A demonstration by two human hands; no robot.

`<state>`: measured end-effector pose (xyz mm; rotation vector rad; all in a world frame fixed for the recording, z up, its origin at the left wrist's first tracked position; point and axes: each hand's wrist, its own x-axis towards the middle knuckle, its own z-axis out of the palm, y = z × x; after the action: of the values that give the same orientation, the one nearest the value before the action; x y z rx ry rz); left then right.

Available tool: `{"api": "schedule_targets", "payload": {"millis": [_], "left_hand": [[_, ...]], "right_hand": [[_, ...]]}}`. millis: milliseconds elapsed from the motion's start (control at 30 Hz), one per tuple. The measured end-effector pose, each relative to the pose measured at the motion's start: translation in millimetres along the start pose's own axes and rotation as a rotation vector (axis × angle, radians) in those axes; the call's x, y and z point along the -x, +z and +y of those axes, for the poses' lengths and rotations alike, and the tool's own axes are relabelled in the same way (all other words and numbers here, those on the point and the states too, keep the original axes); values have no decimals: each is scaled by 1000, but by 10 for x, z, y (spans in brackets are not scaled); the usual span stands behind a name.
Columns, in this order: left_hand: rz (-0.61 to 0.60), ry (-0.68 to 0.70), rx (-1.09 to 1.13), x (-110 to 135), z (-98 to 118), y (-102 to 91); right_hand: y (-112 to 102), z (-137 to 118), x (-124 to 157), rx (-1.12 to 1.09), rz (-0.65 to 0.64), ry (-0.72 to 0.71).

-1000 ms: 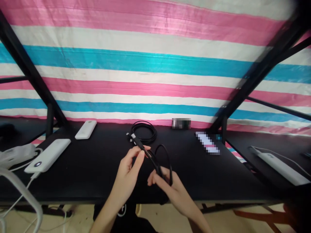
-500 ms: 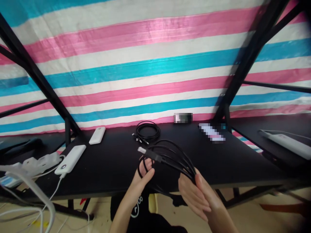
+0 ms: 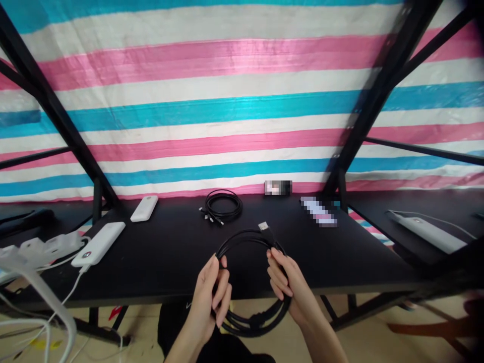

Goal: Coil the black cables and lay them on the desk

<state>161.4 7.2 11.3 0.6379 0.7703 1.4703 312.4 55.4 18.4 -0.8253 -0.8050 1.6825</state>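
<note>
A black USB cable (image 3: 252, 330), wound into a round coil, is held between my two hands over the front edge of the black table (image 3: 162, 262). My left hand (image 3: 212, 292) is closed around the coil's left side. My right hand (image 3: 283, 277) grips its right side, close to the USB plug (image 3: 263, 227), whose metal end points up and away. The lower part of the loop hangs below the table edge, with a thicker black piece on it. Farther back on the table lies another coiled black cable (image 3: 227, 217) with several plug ends at its left.
Two white power banks (image 3: 144, 208) (image 3: 99, 244) lie at the left, the nearer with a white cable plugged in. A white power strip (image 3: 49, 252) is farther left. Blurred-out objects (image 3: 278, 188) (image 3: 318, 212) stand back right. Black metal frames (image 3: 363, 116) flank the table; striped sheeting hangs behind.
My hands have spread the cable from a loose bundle into a round loop and lowered it. The plug has gone from near my left hand to above my right. The view has shifted slightly.
</note>
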Motion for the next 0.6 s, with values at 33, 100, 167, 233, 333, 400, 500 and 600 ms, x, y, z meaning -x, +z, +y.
{"api": "schedule_targets", "payload": {"millis": [33, 100, 167, 233, 333, 400, 500, 600], "left_hand": [[56, 0, 10, -3, -7, 17], [181, 4, 58, -22, 2, 40], [277, 24, 142, -45, 25, 50], [345, 49, 205, -63, 29, 51], [417, 98, 213, -87, -51, 37], [450, 133, 168, -108, -152, 12], [476, 190, 50, -155, -306, -57], [460, 226, -44, -226, -385, -149]], "right_hand": [[-15, 3, 4, 15, -6, 0], [-30, 3, 8, 73, -25, -16], [-26, 6, -3, 145, -42, -42], [-11, 23, -33, 189, -39, -51], [14, 80, -96, 161, 0, -27], [19, 123, -130, 102, 9, -8], [7, 167, -149, 56, -30, -10], [-5, 154, -120, 87, -54, -91]]}}
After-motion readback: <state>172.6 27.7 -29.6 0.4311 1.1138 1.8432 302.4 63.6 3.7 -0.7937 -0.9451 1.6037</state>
